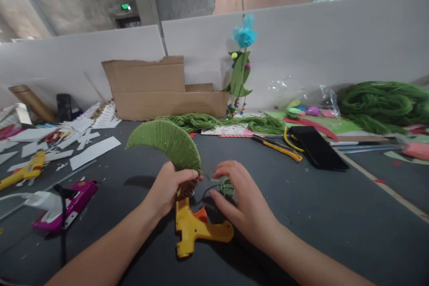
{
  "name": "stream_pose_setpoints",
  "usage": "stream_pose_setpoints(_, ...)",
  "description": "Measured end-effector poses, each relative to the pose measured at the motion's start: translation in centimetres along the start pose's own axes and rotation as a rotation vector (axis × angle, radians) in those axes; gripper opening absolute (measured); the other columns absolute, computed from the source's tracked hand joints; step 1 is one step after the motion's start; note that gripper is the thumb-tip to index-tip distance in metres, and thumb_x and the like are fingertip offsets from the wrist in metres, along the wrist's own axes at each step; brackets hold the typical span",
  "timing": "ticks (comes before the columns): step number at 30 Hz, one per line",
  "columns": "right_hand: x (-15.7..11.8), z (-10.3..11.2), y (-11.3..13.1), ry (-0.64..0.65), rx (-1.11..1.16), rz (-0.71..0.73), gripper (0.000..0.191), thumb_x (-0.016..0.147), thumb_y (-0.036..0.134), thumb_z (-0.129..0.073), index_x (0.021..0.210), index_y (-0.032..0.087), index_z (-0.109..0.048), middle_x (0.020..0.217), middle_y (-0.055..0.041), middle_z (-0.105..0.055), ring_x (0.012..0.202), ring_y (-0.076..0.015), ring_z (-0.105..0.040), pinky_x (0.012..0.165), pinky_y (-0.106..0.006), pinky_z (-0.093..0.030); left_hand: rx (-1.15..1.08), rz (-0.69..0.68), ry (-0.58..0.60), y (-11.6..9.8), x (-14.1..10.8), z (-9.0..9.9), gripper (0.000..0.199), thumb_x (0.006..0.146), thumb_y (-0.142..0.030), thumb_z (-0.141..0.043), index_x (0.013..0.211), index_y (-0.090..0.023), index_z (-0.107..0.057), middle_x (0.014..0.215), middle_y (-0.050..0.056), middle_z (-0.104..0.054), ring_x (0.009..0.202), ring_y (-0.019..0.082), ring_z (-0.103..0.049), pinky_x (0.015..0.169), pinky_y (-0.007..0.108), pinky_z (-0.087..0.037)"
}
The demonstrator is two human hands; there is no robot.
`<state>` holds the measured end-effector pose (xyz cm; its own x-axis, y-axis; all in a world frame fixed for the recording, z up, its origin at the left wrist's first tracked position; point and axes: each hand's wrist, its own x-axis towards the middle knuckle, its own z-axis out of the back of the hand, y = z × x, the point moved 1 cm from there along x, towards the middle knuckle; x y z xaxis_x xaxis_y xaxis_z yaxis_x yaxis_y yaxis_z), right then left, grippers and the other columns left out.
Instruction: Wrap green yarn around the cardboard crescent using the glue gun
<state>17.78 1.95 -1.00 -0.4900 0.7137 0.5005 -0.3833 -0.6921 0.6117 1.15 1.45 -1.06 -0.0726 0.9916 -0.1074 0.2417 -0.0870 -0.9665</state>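
My left hand point(167, 187) grips a crescent-shaped cardboard piece point(166, 140) mostly wrapped in green yarn. Bare printed cardboard shows at its lower end, beside my thumb. To the right, my right hand point(246, 201) curls around a small loose coil of green yarn point(227, 186), with thumb and forefinger apart. A thin strand runs from the crescent's lower end toward that coil. Just below my hands lies a yellow glue gun point(191, 228) with an orange trigger; its front end is hidden near the cardboard.
Left are a purple power strip point(78, 203), another yellow glue gun point(33, 167) and white scraps point(95, 152). Behind are cardboard point(147, 91), green yarn skeins point(194, 121) and a blue-flowered decoration point(244, 38). Right are a utility knife point(281, 148) and black phone point(317, 147).
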Motion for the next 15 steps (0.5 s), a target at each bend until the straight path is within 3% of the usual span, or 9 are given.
stream_pose_setpoints(3, 0.2, 0.1, 0.0, 0.003, 0.183, -0.171, 0.014, 0.075, 0.021, -0.057, 0.088, 0.021, -0.052, 0.086, -0.0026, -0.059, 0.082, -0.0169, -0.054, 0.075, -0.029, -0.044, 0.014, 0.052, 0.063, 0.0, -1.2, -1.0, 0.012, 0.060, -0.011, -0.064, 0.072, -0.013, -0.063, 0.063, 0.000, -0.063, 0.062, 0.014, -0.058, 0.060, 0.024, -0.044)
stream_pose_setpoints(5, 0.3, 0.2, 0.1, 0.038, 0.260, -0.219, 0.002, 0.076, 0.021, -0.056, 0.078, 0.020, -0.054, 0.075, 0.0007, -0.058, 0.072, -0.0138, -0.055, 0.068, -0.025, -0.044, 0.004, 0.075, 0.088, 0.0, -1.8, -1.4, 0.014, 0.062, -0.010, -0.063, 0.076, -0.014, -0.063, 0.066, -0.001, -0.063, 0.064, 0.014, -0.058, 0.062, 0.024, -0.044)
stream_pose_setpoints(10, 0.4, 0.4, 0.6, 0.061, 0.382, -0.308, 0.009, 0.077, 0.020, -0.051, 0.068, 0.019, -0.054, 0.060, 0.0038, -0.052, 0.053, -0.0096, -0.049, 0.052, -0.021, -0.041, 0.008, 0.105, 0.187, -0.2, -2.2, -1.5, 0.017, 0.066, -0.012, -0.063, 0.082, -0.013, -0.061, 0.073, 0.001, -0.064, 0.068, 0.013, -0.057, 0.065, 0.024, -0.044)
stream_pose_setpoints(13, 0.3, 0.7, 0.7, -0.019, 0.262, -0.238, 0.011, 0.076, 0.017, -0.050, 0.065, 0.019, -0.052, 0.057, 0.0045, -0.047, 0.050, -0.0087, -0.044, 0.047, -0.019, -0.037, 0.123, 0.064, 0.201, -0.2, -2.1, -1.5, 0.018, 0.067, -0.019, -0.065, 0.083, -0.014, -0.058, 0.074, 0.002, -0.063, 0.070, 0.015, -0.057, 0.065, 0.025, -0.044)
stream_pose_setpoints(15, 0.3, 1.0, 0.7, -0.094, 0.082, -0.090, 0.011, 0.076, 0.014, -0.049, 0.065, 0.019, -0.051, 0.060, 0.0031, -0.048, 0.053, -0.0091, -0.045, 0.049, -0.019, -0.036, 0.243, -0.046, 0.091, -0.2, -2.0, -1.5, 0.026, 0.064, -0.022, -0.069, 0.085, -0.017, -0.054, 0.074, 0.000, -0.061, 0.068, 0.014, -0.056, 0.064, 0.026, -0.044)
